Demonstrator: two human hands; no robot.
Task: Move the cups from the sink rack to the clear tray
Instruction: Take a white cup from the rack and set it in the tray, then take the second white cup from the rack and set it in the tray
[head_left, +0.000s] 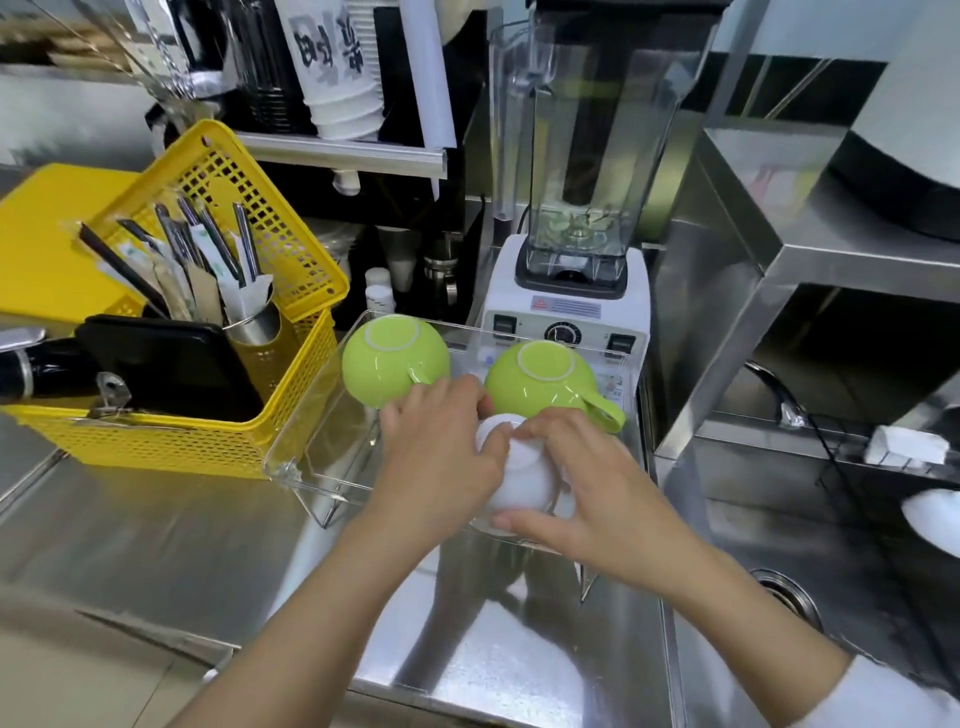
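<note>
Green glazed cups already sit upside down in the clear tray (322, 467), one (387, 358) at centre left of the frame and a second (540, 379) just to its right, handle pointing toward lower right; so by my reading two are placed. From my remote seat I see both hands on a third, a white cup (519, 480), also inverted, near the tray's front edge at centre frame. My left hand (441, 457) curls its fingers over the cup's foot and side, and my right hand (587, 483) cups the other flank with thumb along the rim: both closed on it, though whether it already rests on the tray floor I cannot tell. At the right edge something white and rounded (930, 519) shows by the sink (789, 592); possibly another cup to fetch, but too cropped to say. Everything is smooth ceramic and glossy acrylic on brushed steel counter (156, 545), with a perforated yellow basket (223, 291) touching the tray's left wall.
</note>
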